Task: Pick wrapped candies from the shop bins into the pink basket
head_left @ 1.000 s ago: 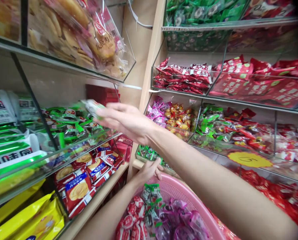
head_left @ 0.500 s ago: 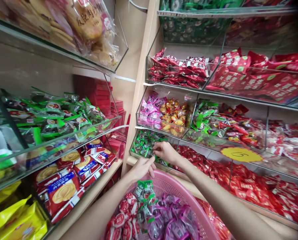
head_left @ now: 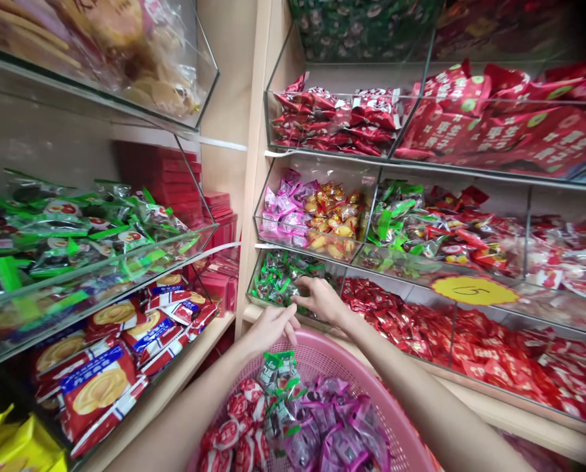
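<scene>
The right hand is held over the small green sweets in a low clear bin. Its thumb and finger are bent close together, but whether a sweet is pinched cannot be told. The left hand is held just beside it, over the far edge of the pink basket. Its fingers are bent a little, and its palm is hidden, so whether anything is held cannot be told. In the basket, red and white sweets, green packs and purple packs are piled. Red sweets are heaped to the right of the green ones. Above them, a yellow tag is fixed.
</scene>
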Motion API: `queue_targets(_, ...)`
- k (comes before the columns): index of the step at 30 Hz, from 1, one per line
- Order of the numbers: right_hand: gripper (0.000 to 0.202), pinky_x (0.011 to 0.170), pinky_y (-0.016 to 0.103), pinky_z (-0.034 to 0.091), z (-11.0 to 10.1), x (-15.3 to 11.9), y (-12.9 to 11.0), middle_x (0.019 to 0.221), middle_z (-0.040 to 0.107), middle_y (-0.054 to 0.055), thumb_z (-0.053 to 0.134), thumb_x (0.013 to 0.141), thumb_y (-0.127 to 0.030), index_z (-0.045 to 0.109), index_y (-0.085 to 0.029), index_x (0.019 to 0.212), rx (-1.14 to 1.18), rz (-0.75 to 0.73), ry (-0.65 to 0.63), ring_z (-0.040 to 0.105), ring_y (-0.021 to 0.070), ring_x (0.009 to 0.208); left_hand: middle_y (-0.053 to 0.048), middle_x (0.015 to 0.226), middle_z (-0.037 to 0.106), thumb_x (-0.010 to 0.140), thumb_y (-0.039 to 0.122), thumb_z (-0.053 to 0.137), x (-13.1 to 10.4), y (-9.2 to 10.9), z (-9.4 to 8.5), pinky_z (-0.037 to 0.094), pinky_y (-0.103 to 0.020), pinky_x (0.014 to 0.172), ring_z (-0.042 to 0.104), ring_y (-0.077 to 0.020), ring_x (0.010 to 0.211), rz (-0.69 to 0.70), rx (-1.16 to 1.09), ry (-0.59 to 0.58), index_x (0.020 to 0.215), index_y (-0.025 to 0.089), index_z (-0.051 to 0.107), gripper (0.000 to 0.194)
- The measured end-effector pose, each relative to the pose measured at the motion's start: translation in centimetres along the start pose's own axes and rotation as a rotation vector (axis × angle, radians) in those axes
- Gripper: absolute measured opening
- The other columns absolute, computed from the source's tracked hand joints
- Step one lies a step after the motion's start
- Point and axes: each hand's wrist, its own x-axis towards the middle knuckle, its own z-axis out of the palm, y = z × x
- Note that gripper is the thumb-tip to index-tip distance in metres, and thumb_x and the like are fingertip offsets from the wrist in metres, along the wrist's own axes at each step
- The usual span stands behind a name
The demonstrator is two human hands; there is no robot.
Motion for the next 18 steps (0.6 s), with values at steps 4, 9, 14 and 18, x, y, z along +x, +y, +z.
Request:
queue_targets(4,0.031,0.058,0.022,0.040,-0.9,-2.6,-0.4,0.081,0.064,0.002,0.063,0.074,-0.038,0.063,-0.015,0.094,0.727,0.184,0.088,0.052,0.0102,0.061,-0.002,0.049,0.063,0.080,0.053,0.041,0.2,0.0,-0.3,0.044,-0.027,0.063,0.059,-0.0144,0.053,0.012,-0.024,0.010,0.074,0.012,0.059,0.046)
queue_targets(9,0.026,0.050,0.017,0.040,0.5,-7.2,-1.1,0.077,0.064,0.004,0.058,0.079,-0.037,0.062,-0.013,0.087,1.590,0.561,-0.140,0.045,0.0050,0.049,-0.002,0.066,0.066,0.079,0.047,0.047,0.4,0.2,-0.3,0.046,-0.030,0.070,0.062,-0.0157,0.066,0.025,-0.156,0.043,0.088,0.014,0.057,0.035)
queue_targets(14,0.020,0.050,0.016,0.043,2.6,-9.1,-1.1,0.079,0.066,0.006,0.056,0.081,-0.031,0.060,-0.013,0.088,1.853,0.644,-0.291,0.048,0.0053,0.049,0.000,0.072,0.061,0.078,0.045,0.049,-0.1,0.9,-0.1,0.042,-0.025,0.069,0.055,-0.0127,0.071,0.079,-0.014,0.087,0.074,0.015,0.061,0.033)
queue_targets(18,0.024,0.050,0.016,0.042,3.1,-9.4,-0.9,0.082,0.066,0.006,0.055,0.082,-0.035,0.060,-0.012,0.089,1.887,0.630,-0.319,0.048,0.0049,0.050,0.004,0.063,0.054,0.073,0.039,0.059,-0.5,1.1,0.0,0.038,-0.022,0.063,0.048,-0.0088,0.062,0.107,0.041,0.052,0.067,0.014,0.056,0.025)
